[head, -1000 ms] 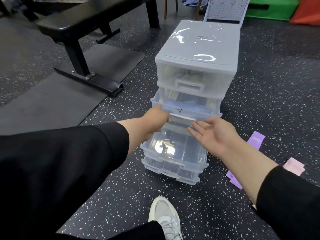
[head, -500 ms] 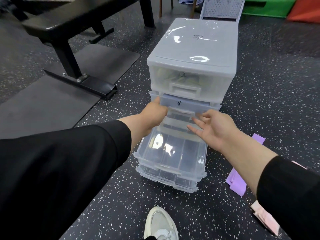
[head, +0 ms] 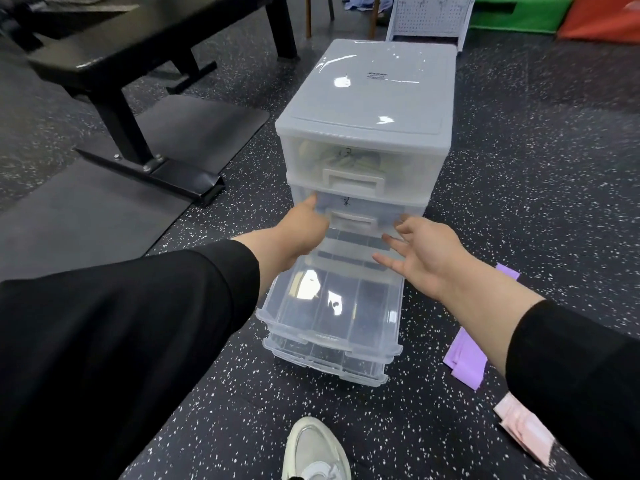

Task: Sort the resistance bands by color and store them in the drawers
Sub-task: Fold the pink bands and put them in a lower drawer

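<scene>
A translucent white plastic drawer unit (head: 367,109) stands on the speckled black floor (head: 536,174) at the middle of the view. Its top drawer (head: 353,168) is pushed in, with pale greenish bands dimly visible through the front. The second drawer (head: 349,213) below it sits nearly flush. The 2 lowest drawers (head: 329,327) are pulled far out toward 6 o'clock and look clear inside.

The left hand (head: 304,226) reaches in from 8 o'clock and touches the left front of the second drawer, thumb up against its face; its other fingers are hidden, so its grip cannot be told. The right hand (head: 419,254) comes from 4 o'clock, fingers spread and straight, their tips at the right front of the same drawer, holding nothing.

A purple band (head: 467,358) lies flat on the floor at 4 o'clock of the unit, and a pink band (head: 519,427) lies at 5 o'clock, both partly behind the right sleeve (head: 571,375). A black bench (head: 114,60) stands at 10 o'clock.
</scene>
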Tool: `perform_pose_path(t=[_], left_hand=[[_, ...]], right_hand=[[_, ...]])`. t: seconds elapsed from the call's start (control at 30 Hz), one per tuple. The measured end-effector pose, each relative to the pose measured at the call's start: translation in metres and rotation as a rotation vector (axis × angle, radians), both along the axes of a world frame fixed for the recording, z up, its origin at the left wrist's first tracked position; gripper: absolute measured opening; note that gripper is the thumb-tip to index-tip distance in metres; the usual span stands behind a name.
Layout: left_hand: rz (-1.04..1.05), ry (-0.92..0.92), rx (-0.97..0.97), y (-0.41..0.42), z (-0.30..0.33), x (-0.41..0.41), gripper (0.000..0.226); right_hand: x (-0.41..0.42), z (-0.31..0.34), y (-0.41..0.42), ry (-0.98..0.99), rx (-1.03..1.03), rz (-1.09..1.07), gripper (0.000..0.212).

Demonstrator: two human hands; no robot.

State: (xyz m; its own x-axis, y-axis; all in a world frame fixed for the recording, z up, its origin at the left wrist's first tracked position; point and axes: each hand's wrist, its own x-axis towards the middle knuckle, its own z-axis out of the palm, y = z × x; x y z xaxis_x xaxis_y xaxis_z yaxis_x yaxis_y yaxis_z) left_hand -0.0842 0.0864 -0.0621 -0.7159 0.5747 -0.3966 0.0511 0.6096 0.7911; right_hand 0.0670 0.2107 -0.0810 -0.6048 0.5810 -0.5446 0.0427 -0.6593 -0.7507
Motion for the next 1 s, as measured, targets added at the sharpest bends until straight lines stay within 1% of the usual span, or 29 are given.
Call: perform_pose_path(t=[0.07, 0.1, 0.13, 0.17, 0.2, 0.23, 0.3, 0.37, 0.5, 0.57, 0.63, 0.7, 0.8, 0.9, 1.0], left_hand=[[0.037, 0.048, -0.035, 0.002, -0.001, 0.01, 0.037], [0.032, 0.064, -0.045, 0.004, 0.0, 0.018, 0.023], [0.003, 0.088, -0.054, 0.006, 0.0, 0.028, 0.015], [-0.058, 0.119, -0.063, 0.011, 0.001, 0.039, 0.016], [-0.134, 0.155, -0.078, 0.017, 0.004, 0.053, 0.02], [-0.21, 0.203, -0.099, 0.024, 0.008, 0.066, 0.024], [-0.331, 0.305, -0.133, 0.041, 0.02, 0.098, 0.029], [-0.438, 0.365, -0.123, 0.058, 0.028, 0.127, 0.031], [-0.592, 0.454, -0.125, 0.089, 0.027, 0.18, 0.034], [-0.666, 0.536, -0.148, 0.101, 0.018, 0.204, 0.036], [-0.739, 0.579, -0.171, 0.108, 0.003, 0.226, 0.039], [-0.8, 0.593, -0.209, 0.113, -0.018, 0.246, 0.036], [-0.844, 0.575, -0.257, 0.118, -0.043, 0.27, 0.03], [-0.833, 0.49, -0.27, 0.12, -0.066, 0.29, 0.033], [-0.813, 0.424, -0.3, 0.12, -0.086, 0.303, 0.036]], right_hand=[[0.01, 0.004, -0.002, -0.028, 0.033, 0.036, 0.023], [0.016, 0.006, -0.002, -0.046, 0.054, 0.053, 0.017], [0.023, 0.007, -0.002, -0.057, 0.082, 0.063, 0.016], [0.031, 0.008, -0.001, -0.063, 0.117, 0.061, 0.02], [0.04, 0.009, 0.0, -0.066, 0.151, 0.041, 0.026], [0.049, 0.009, 0.001, -0.068, 0.186, 0.015, 0.028], [0.075, 0.011, 0.005, -0.067, 0.248, -0.044, 0.023], [0.106, 0.013, 0.013, -0.088, 0.331, -0.076, 0.02], [0.186, 0.011, 0.048, -0.241, 0.475, -0.151, 0.02], [0.23, 0.005, 0.072, -0.319, 0.492, -0.199, 0.02], [0.27, -0.004, 0.095, -0.43, 0.516, -0.199, 0.019], [0.303, -0.015, 0.113, -0.555, 0.514, -0.195, 0.017], [0.334, -0.039, 0.125, -0.654, 0.466, -0.188, 0.017], [0.351, -0.066, 0.122, -0.765, 0.458, -0.041, 0.023], [0.358, -0.085, 0.116, -0.819, 0.458, 0.099, 0.02]])
